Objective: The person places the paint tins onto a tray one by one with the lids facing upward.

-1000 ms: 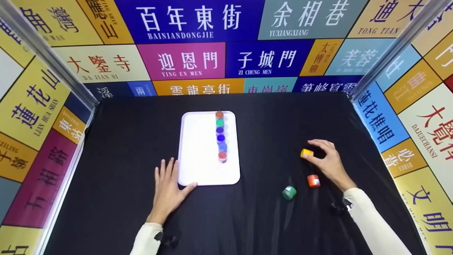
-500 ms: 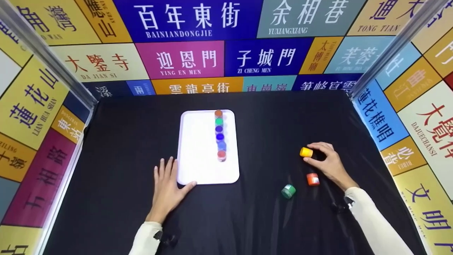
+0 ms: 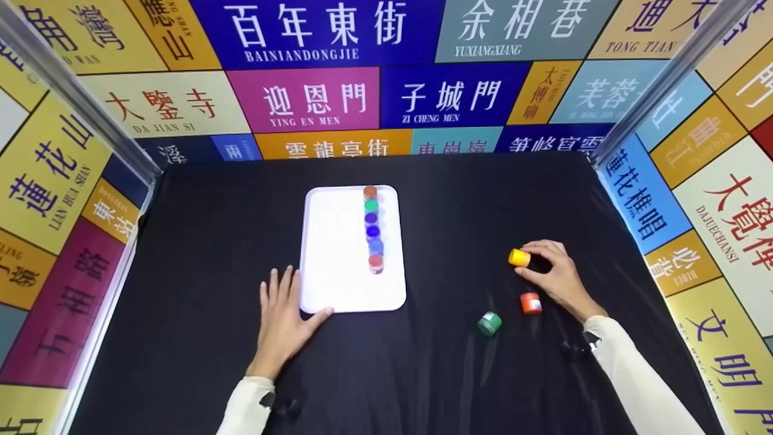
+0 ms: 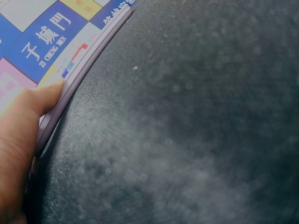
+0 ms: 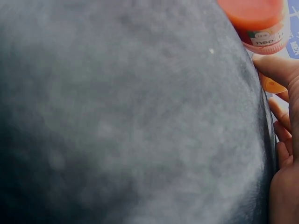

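Note:
On the right of the head view, my right hand [image 3: 558,272] curves its thumb and fingers loosely around the near end of a small yellow paint jar [image 3: 519,258], which lies on its side. In the right wrist view my thumb [image 5: 275,67] partly hides the yellow jar [image 5: 271,85]. My left hand [image 3: 281,320] lies flat with fingers spread at the left side of a white tray [image 3: 332,254], its thumb on the tray's near left corner. Several paint jars [image 3: 372,232] stand in a column on the tray's right half, with a red-lidded one [image 3: 375,263] nearest.
A red-orange jar [image 3: 531,303] and a green jar [image 3: 490,324] lie on the black cloth [image 3: 423,368], near my right hand. Colourful sign-printed walls [image 3: 320,99] enclose the back and both sides.
My right thumb has moved slightly down and off the yellow jar's front, widening the grasp. The jar stays in place. My left hand is unchanged, and the head view shifts a little.

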A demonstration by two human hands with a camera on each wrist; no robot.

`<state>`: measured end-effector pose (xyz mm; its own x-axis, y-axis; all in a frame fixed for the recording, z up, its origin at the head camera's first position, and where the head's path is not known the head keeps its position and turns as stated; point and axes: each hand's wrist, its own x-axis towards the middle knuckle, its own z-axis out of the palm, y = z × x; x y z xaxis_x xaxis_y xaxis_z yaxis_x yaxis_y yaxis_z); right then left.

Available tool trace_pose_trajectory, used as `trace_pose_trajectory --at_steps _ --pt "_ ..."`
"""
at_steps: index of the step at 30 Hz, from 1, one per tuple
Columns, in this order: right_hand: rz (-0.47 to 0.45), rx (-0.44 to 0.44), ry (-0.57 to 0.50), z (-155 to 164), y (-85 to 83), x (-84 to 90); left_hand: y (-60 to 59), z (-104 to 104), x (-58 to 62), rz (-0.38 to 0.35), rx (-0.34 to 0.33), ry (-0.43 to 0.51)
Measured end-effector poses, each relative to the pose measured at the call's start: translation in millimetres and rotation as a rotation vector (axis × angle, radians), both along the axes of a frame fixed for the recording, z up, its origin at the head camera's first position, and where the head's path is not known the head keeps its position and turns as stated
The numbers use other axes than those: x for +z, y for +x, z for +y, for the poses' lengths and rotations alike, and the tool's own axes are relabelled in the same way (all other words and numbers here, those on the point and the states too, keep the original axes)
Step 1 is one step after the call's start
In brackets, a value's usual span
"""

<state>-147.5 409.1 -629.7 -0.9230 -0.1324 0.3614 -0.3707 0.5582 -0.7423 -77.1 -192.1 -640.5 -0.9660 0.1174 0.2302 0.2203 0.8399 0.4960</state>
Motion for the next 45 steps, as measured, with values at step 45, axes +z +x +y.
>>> trace_pose_trajectory --at_steps 45 --pt "0.022 -0.036 -0.076 -20 9.3 15.7 -0.3 0 0.7 -0.032 0.007 0.008"
